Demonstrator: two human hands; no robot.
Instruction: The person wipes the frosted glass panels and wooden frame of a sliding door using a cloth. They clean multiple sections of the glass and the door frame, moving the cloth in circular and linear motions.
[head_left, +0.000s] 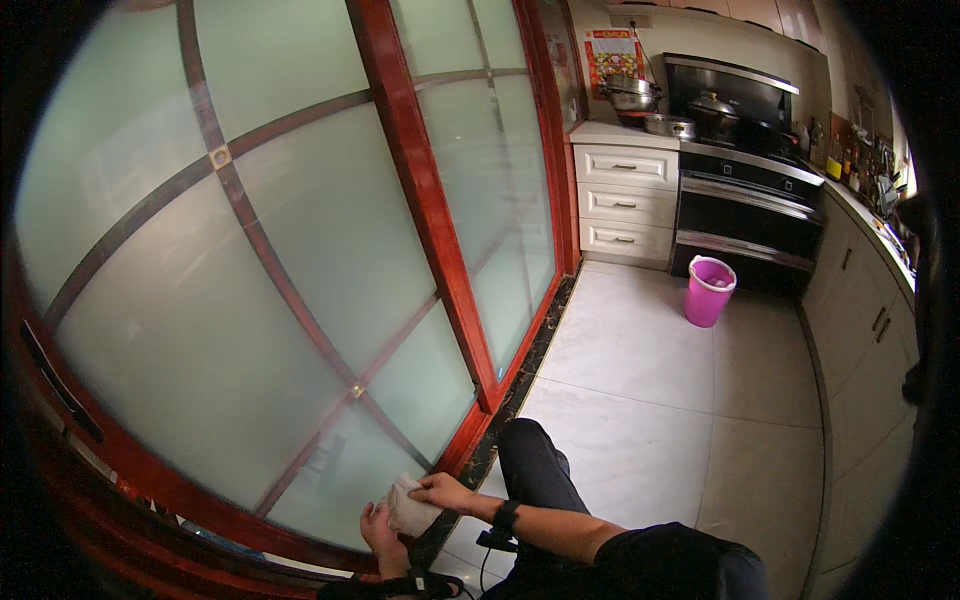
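Observation:
A crumpled whitish cloth (411, 513) is held between both hands, low in front of the frosted glass sliding door (322, 247). My left hand (381, 529) grips its left edge with bent fingers. From the right, my right hand (444, 493) pinches the upper part of the cloth between thumb and fingers. Both wrists wear black straps, and a cable hangs by the right one. Close beside the cloth are the door's red wooden bottom rail (463, 442) and the dark stone threshold strip (517, 394).
A pink plastic bucket (708, 294) stands on the pale tiled floor (622, 337) before the black stove (746, 210). White drawers (626, 204) and pots (630, 94) are at the back. Cabinets (862, 322) line the right side. My bent knee (529, 450) is near the threshold.

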